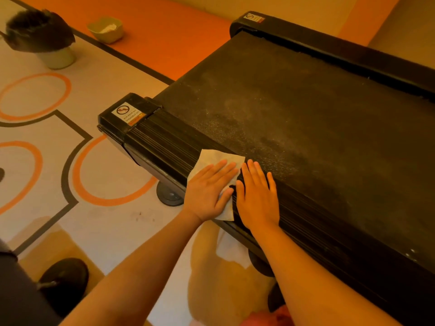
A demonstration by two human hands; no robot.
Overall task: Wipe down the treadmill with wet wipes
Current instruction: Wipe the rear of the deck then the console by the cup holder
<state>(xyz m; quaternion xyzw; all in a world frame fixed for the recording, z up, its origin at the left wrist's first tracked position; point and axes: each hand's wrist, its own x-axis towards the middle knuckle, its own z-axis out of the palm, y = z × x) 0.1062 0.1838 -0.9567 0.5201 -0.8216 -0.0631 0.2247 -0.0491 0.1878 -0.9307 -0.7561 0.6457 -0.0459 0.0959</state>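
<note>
A black treadmill (pixel 294 109) runs from the upper right down to the lower right, its dusty belt in the middle and a ribbed side rail (pixel 164 142) along the near edge. A white wet wipe (pixel 216 158) lies spread on that rail. My left hand (pixel 209 191) presses flat on the wipe with straight fingers. Just to its right, my right hand (pixel 257 196) lies flat on the rail, fingers straight, its fingertips at the wipe's right edge.
A potted plant (pixel 40 36) and a small green bin (pixel 106 29) with white paper stand on the floor at the upper left. A round treadmill foot (pixel 169 195) sits under the rail. A dark shoe (pixel 63 283) is at the lower left.
</note>
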